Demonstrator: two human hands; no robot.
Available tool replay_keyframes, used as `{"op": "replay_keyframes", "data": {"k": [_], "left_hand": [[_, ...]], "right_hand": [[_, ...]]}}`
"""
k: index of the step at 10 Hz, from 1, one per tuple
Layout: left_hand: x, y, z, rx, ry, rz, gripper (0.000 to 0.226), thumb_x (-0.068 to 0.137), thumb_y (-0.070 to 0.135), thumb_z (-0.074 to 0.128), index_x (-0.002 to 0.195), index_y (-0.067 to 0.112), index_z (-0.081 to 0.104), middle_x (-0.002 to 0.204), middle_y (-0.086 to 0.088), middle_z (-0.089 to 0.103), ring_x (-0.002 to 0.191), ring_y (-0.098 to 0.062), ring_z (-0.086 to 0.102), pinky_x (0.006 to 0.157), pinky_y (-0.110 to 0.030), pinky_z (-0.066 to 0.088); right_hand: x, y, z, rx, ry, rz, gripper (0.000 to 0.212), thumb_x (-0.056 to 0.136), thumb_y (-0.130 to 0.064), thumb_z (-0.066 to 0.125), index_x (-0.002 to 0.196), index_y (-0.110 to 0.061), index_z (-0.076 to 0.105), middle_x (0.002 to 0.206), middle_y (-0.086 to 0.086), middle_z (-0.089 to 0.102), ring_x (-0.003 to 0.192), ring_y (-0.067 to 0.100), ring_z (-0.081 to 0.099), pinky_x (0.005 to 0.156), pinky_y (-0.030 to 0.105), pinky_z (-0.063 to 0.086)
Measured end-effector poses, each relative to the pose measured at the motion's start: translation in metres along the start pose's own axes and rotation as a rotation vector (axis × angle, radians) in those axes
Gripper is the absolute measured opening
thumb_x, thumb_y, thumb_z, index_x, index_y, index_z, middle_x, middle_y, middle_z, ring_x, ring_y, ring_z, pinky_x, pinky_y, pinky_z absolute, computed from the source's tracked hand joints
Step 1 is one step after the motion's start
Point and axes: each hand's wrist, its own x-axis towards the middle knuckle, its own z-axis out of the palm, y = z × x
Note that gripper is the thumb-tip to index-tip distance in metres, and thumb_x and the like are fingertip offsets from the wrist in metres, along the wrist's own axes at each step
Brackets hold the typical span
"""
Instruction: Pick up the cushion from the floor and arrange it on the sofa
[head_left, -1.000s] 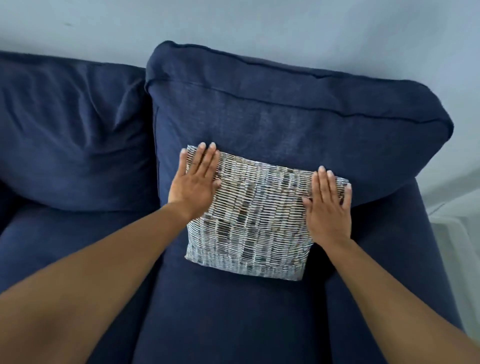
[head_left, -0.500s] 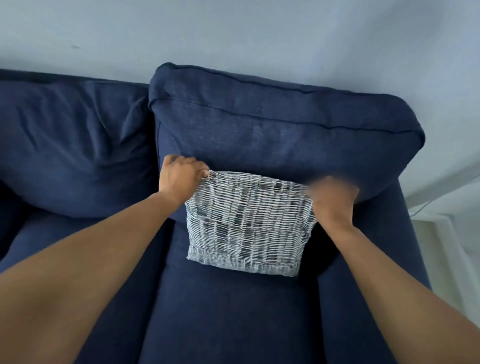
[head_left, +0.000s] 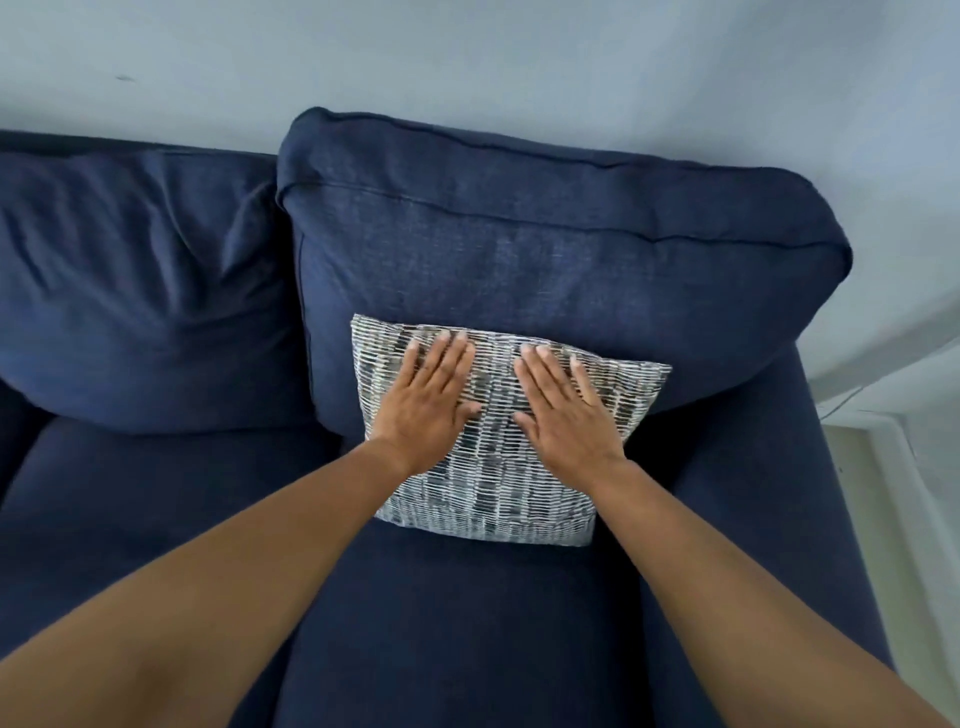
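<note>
Cushion (head_left: 498, 499) on the sofa (head_left: 467, 623) seat, leaning against the right back pillow (head_left: 545, 249). Left hand (head_left: 428, 410) and right hand (head_left: 563, 415) flat on the cushion's face, palms down, fingers spread, side by side, gripping nothing. Second back pillow (head_left: 140, 291) to the left. Pale wall (head_left: 519, 57) behind.

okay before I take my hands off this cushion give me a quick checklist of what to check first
1. Patterned cushion off the floor, on the sofa seat: ok.
2. Leaning on the back cushion: ok.
3. Cushion square to the seat: not ok, slightly skewed.
4. Left hand flat, no grip: ok.
5. Right hand flat, no grip: ok.
6. Will stay upright once released: cannot tell.
</note>
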Motion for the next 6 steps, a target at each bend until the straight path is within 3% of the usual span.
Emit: {"op": "replay_keyframes", "data": {"k": [1, 2, 4, 5, 6], "left_hand": [[-0.003, -0.032, -0.001, -0.001, 0.011, -0.159, 0.073, 0.098, 0.057, -0.007, 0.154, 0.012, -0.020, 0.163, -0.004, -0.025, 0.149, -0.021, -0.026, 0.122, -0.047, -0.013], [-0.005, -0.058, -0.003, 0.049, -0.038, -0.236, 0.074, 0.097, 0.055, -0.007, 0.153, 0.010, -0.022, 0.164, -0.007, -0.025, 0.150, -0.023, -0.026, 0.122, -0.050, -0.010], [-0.002, -0.032, -0.011, -0.035, 0.030, -0.163, 0.071, 0.101, 0.051, 0.004, 0.155, 0.010, -0.017, 0.163, -0.006, -0.024, 0.150, -0.024, -0.024, 0.123, -0.046, -0.011], [-0.001, -0.016, -0.015, -0.046, -0.027, -0.173, 0.070, 0.102, 0.052, 0.005, 0.154, 0.011, -0.020, 0.163, -0.005, -0.025, 0.150, -0.023, -0.026, 0.123, -0.047, -0.010], [0.001, -0.017, -0.019, -0.070, -0.075, -0.223, 0.072, 0.102, 0.052, 0.007, 0.154, 0.011, -0.019, 0.164, -0.005, -0.024, 0.150, -0.023, -0.025, 0.123, -0.047, -0.009]], "right_hand": [[-0.002, 0.025, 0.004, 0.014, -0.065, 0.212, 0.068, 0.101, -0.053, -0.001, 0.153, -0.013, -0.020, 0.161, 0.002, -0.027, 0.147, 0.017, -0.027, 0.120, 0.048, -0.010], [-0.013, 0.053, 0.004, -0.107, -0.075, 0.274, 0.070, 0.103, -0.052, 0.007, 0.154, -0.010, -0.015, 0.162, 0.004, -0.025, 0.148, 0.019, -0.024, 0.120, 0.050, -0.009], [-0.015, 0.044, -0.003, -0.056, -0.060, 0.296, 0.067, 0.102, -0.050, 0.003, 0.155, -0.010, -0.009, 0.164, 0.004, -0.019, 0.149, 0.018, -0.021, 0.119, 0.049, -0.009], [-0.016, 0.038, -0.010, 0.051, -0.123, 0.349, 0.070, 0.097, -0.053, -0.009, 0.154, -0.013, -0.013, 0.162, 0.001, -0.023, 0.147, 0.016, -0.027, 0.120, 0.050, -0.010], [-0.016, 0.031, -0.040, 0.210, -0.098, 0.412, 0.073, 0.097, -0.055, -0.002, 0.156, -0.013, -0.007, 0.163, 0.001, -0.020, 0.148, 0.015, -0.023, 0.120, 0.052, -0.006]]}}
